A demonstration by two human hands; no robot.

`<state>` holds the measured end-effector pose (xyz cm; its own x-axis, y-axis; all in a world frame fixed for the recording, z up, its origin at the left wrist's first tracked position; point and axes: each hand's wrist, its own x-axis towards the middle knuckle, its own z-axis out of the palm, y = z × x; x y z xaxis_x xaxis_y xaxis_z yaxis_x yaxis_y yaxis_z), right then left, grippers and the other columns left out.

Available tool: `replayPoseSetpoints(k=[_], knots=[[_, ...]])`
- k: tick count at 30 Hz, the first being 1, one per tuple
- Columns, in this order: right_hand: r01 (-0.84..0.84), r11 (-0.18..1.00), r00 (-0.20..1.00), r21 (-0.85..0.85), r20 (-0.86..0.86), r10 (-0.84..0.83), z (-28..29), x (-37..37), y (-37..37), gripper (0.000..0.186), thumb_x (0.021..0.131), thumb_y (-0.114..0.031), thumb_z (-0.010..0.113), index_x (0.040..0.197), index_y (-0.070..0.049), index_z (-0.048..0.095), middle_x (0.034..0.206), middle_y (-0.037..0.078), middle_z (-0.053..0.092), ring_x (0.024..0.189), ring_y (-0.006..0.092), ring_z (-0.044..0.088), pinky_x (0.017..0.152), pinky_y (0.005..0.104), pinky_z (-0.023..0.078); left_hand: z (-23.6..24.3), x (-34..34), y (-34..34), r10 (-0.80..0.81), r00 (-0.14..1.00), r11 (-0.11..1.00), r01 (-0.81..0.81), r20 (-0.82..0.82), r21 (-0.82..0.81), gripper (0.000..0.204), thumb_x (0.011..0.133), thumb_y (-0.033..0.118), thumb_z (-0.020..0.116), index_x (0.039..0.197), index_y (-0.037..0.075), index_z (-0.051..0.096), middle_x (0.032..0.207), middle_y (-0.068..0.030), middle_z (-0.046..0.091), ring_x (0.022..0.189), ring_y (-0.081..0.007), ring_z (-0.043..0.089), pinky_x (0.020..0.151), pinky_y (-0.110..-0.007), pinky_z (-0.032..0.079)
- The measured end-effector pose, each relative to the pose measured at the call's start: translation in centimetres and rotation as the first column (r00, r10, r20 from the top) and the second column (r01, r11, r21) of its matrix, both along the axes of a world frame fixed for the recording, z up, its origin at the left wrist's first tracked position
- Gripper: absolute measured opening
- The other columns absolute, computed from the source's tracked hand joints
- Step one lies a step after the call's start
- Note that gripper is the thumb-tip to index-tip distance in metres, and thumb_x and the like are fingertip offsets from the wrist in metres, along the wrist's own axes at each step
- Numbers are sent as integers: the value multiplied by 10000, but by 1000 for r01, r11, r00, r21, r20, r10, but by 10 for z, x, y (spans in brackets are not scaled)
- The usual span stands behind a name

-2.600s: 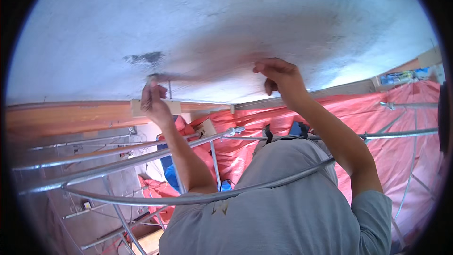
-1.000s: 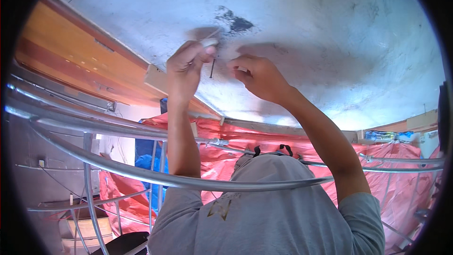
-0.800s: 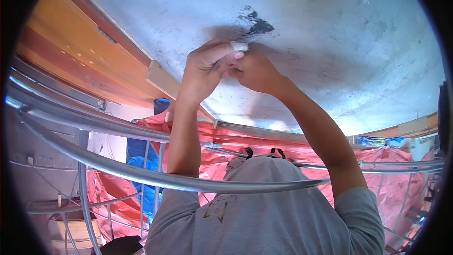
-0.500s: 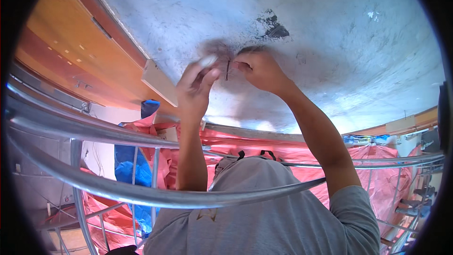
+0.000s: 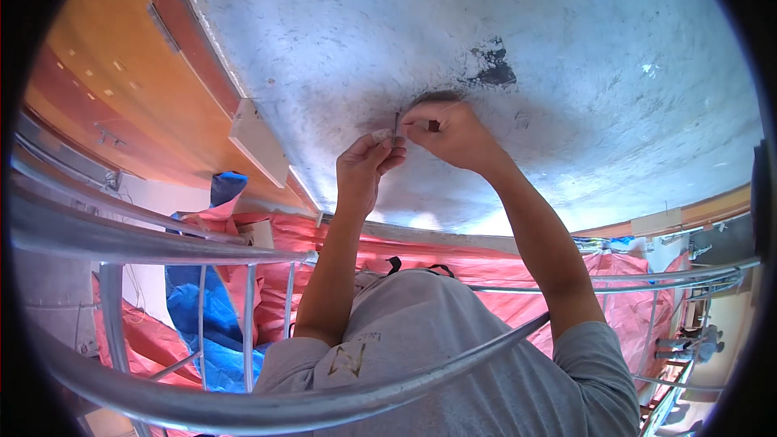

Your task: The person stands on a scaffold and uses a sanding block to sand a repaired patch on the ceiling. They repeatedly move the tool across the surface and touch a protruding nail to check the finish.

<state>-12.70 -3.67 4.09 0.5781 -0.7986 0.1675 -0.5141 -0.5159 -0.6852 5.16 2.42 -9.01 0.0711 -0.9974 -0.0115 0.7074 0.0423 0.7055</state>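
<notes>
At a mottled grey-white overhead surface [image 5: 583, 89], a thin dark metal rod [image 5: 396, 120] sticks out below a dark blotch [image 5: 498, 65]. My left hand [image 5: 368, 163] pinches a small pale piece [image 5: 380, 137] at the rod, its fingers curled close around the rod's end. Just right of it my right hand [image 5: 449, 136] has its fingers curled, the tips at or beside the rod; whether they hold anything is too small to make out.
Curved metal railings [image 5: 162, 251] cross before my body. An orange panel [image 5: 137, 105] and pale board [image 5: 257, 142] border the surface. Red [image 5: 615, 307] and blue [image 5: 202, 307] sheeting hang behind. A person [image 5: 704, 344] is far off at right.
My left hand has come rightward and up against the rod; my right hand has stayed close beside it. The view has shifted, so the blotch appears farther right.
</notes>
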Motion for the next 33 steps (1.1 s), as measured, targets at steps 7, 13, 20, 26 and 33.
replayPoseSetpoints(k=[7,13,20,26,33], knots=[[-147,962,988,-229,-69,135,-6,5,-9,140,919,-122,783,1030,-39,797,988,95,792,862,234,735,731,348,577,-15,-5,-8,-17,996,998,12,-87,-61,241,1051,95,709,1240,-54,715,1120,-161,786,994,-247,783,899,-375,659],[-189,926,971,-326,-201,127,-8,6,-10,174,894,-214,750,995,-86,810,1059,83,795,946,325,754,836,434,606,-19,-11,-9,6,991,997,-17,-132,-81,221,1054,94,707,1227,-42,713,1110,-155,789,1002,-251,786,900,-386,658],[-189,911,979,-367,-143,146,-13,6,-10,134,889,-199,747,967,-104,800,1030,67,790,899,305,757,787,424,609,-17,-13,-7,46,996,993,-54,-76,-108,205,1062,114,707,1210,-28,710,1081,-136,784,980,-223,777,906,-374,652],[-175,896,984,-407,-100,147,-17,4,-10,117,877,-192,751,937,-97,782,1002,57,783,863,297,753,752,420,608,-16,-20,-8,78,996,989,-83,-47,-122,226,1067,140,709,1218,-27,691,1085,-117,776,982,-206,768,921,-375,645],[-169,890,986,-423,-67,156,-19,7,-11,101,862,-164,737,916,-87,772,965,65,776,841,301,747,734,422,605,-16,-23,-7,130,992,982,-129,-8,-137,253,1069,176,717,1212,-31,685,1093,-112,772,986,-201,762,949,-378,632]])
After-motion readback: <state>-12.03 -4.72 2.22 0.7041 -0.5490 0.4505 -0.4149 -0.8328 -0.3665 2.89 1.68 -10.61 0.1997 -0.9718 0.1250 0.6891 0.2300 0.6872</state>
